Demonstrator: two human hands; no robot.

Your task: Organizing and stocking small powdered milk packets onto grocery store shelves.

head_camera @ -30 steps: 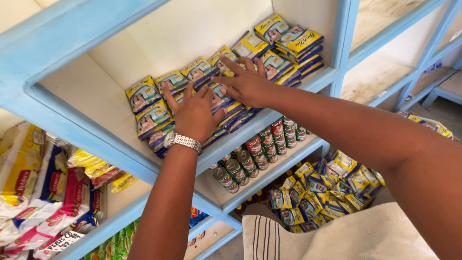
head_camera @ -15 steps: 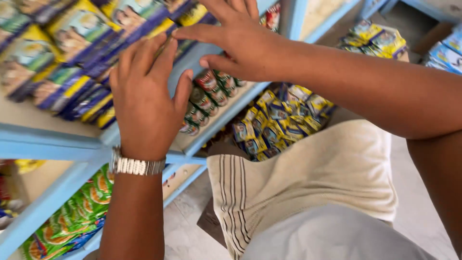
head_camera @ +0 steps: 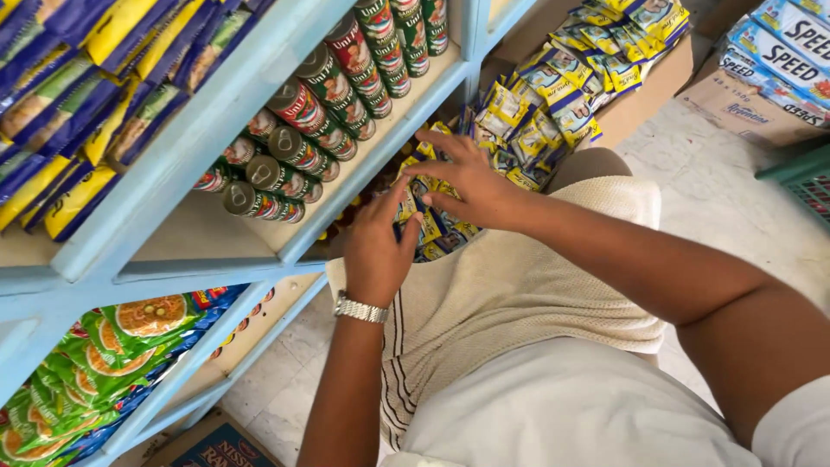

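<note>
At the far left we recorded blue-and-yellow flat packets (head_camera: 82, 95) stacked on the upper board of a light blue shelf unit (head_camera: 186, 160). Below them, at the bottom left, lay green packets (head_camera: 95, 359) on a lower board, with the corner of a cardboard box (head_camera: 212, 443) on the floor beneath. Moving right, we noted rows of cans with red and green labels (head_camera: 324, 86) lying on their sides on the middle board.

Next came the left hand (head_camera: 378, 251), with a metal wristwatch (head_camera: 361, 309) at the wrist. Its fingers were extended upward and close together, the palm set against a bundle of small yellow-and-blue sachets (head_camera: 432, 229). That bundle sat between the two hands, just under the edge of the can shelf and above the person's lap. The right hand (head_camera: 467, 186) lay over the bundle from the right, fingers spread, fingertips touching the sachets. We could not tell whether either hand was truly gripping the bundle or merely pressing on it.

Further right, more sachets of the same kind (head_camera: 562, 78) were piled in the lowest compartment. At the far right we observed a carton of blue-and-white packs (head_camera: 774, 56) on the pale floor (head_camera: 735, 190), and the corner of a green crate (head_camera: 800, 186).
</note>
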